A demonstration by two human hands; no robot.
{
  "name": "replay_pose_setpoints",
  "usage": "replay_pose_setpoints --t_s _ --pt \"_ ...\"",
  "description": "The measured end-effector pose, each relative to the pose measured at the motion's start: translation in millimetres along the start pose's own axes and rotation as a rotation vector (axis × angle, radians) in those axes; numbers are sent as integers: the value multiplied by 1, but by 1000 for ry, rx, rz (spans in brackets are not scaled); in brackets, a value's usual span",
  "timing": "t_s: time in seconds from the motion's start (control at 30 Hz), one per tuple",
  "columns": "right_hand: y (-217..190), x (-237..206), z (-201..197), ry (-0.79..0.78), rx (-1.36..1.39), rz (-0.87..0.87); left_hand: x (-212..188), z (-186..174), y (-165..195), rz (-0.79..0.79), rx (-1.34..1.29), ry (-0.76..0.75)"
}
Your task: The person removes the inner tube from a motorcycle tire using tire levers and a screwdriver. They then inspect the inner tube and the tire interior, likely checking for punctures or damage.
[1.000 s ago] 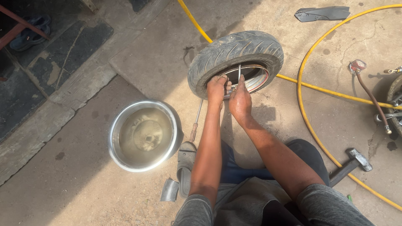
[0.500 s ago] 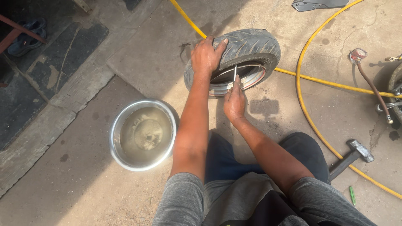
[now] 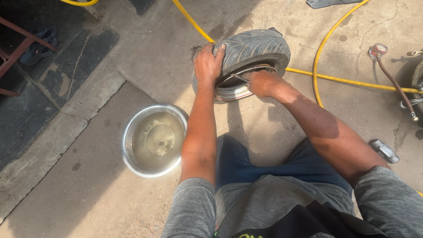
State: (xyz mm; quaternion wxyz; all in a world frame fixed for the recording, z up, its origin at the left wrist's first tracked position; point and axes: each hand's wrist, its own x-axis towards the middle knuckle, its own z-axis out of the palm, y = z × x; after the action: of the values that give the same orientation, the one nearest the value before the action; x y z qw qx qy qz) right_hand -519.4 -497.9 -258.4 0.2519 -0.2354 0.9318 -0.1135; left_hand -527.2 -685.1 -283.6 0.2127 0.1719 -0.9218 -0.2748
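On concrete ahead of my knees, tyre point(image 3: 253, 50) stands tilted on its rim point(image 3: 231, 91). L hand point(image 3: 208, 64) clamped over tread; R hand point(image 3: 260, 83) fisted round metal lever point(image 3: 238, 78) at bead. Judged: bead partly lifted, most remains seated. Water basin point(image 3: 154, 140) nearby.

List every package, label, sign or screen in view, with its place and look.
None in view. Only bare things: the left hand grips a dark tyre, the right hand is at its metal rim; a steel bowl and yellow hose lie nearby.
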Motion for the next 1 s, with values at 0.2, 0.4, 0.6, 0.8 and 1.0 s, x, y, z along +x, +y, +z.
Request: replay_pose_setpoints --t_s 0.2,0.4,0.6,0.8,1.0 --pt "-14 -6 -6 -42 -177 49 8 16 -8 -4 -10 12" --pt "17 19 7 73 -46 19 17 30 -15 2 12 -5" --pt "15 30 102 594 267 -85 24 36 -16 14 24 -22" --pt "41 42 124 649 462 -114 18 40 -6 54 31 -14" --pt "42 36 119 580 531 -40 10 41 9 32 39 -58"
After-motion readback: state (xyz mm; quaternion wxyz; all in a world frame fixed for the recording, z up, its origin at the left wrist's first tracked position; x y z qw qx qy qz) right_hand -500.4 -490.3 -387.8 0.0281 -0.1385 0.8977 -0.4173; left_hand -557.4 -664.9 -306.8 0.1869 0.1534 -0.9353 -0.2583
